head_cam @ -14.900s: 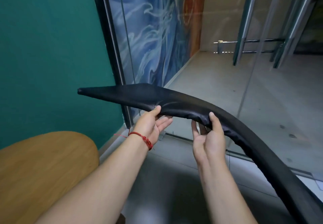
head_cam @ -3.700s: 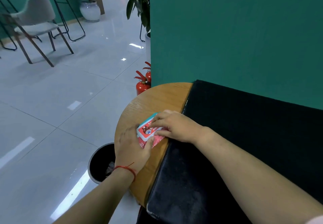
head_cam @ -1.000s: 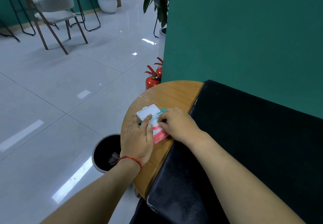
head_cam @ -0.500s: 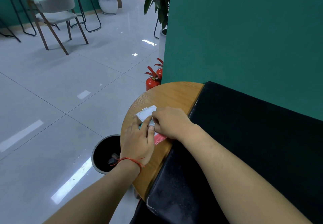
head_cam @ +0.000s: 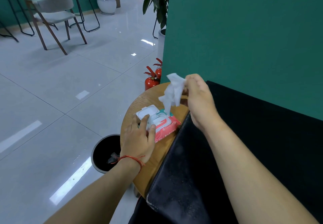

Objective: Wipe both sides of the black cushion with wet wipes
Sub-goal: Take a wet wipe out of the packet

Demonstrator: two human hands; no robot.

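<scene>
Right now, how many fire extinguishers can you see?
2. One extinguisher stands on the floor just past the table, by the green wall's corner. The second extinguisher is right behind it, partly cut off by the wall. Others may be hidden.

Bench (head_cam: 146, 97) is showing pale wood grain, matt. Black cushion (head_cam: 244, 145) is looking like smooth faux leather, faintly shiny near the front edge and speckled with dust. Wet wipe (head_cam: 172, 92) is hanging as thin, soft, crumpled white cloth. Wipes pack (head_cam: 167, 129) is reading as glossy pink plastic film, its flip lid (head_cam: 146, 112) as hard white plastic. Floor (head_cam: 70, 83) tiles are gleaming, glossy. Wall (head_cam: 244, 31) is looking matt green.
</scene>
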